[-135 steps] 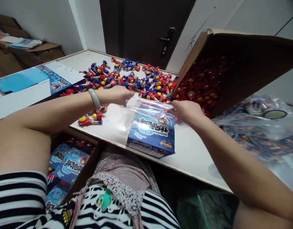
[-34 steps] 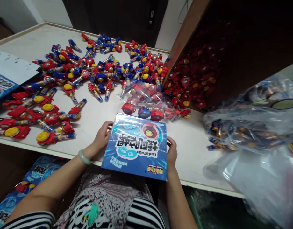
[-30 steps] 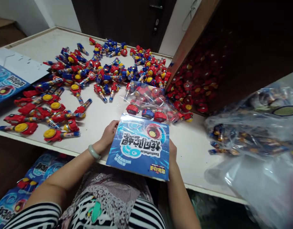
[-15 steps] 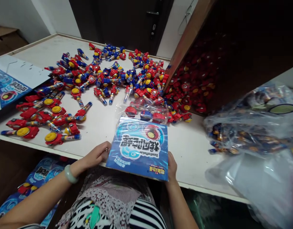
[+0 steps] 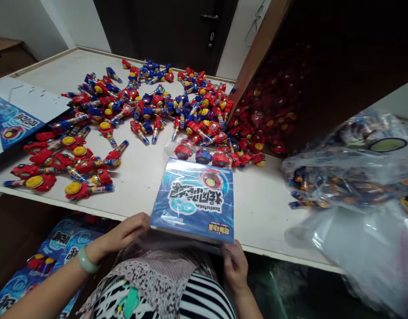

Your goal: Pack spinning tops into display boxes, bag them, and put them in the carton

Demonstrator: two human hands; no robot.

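Note:
A blue printed display box (image 5: 190, 226) lies at the table's front edge with its panel facing up. Red and blue spinning-top toys (image 5: 203, 156) show at its far end, under clear film. My left hand (image 5: 129, 232), with a pale bangle on the wrist, is closed at the box's near left corner. Below the near right corner, my right hand (image 5: 236, 268) is curled with its fingers pinched. Between both hands stretches a blurred clear plastic bag (image 5: 184, 243), gripped along its edge in front of the box.
Many red and blue toys (image 5: 157, 106) are heaped across the white table (image 5: 137, 177). A large carton (image 5: 257, 62) tipped on its side holds more. At right lies a clear bag of small packets (image 5: 350, 186). Another printed box (image 5: 17, 117) stands left; packed boxes (image 5: 60, 239) sit below.
Both hands have moved off the box's sides toward my body, the right one lower. Plastic now stretches between them at the near edge. The box itself has shifted slightly away from me.

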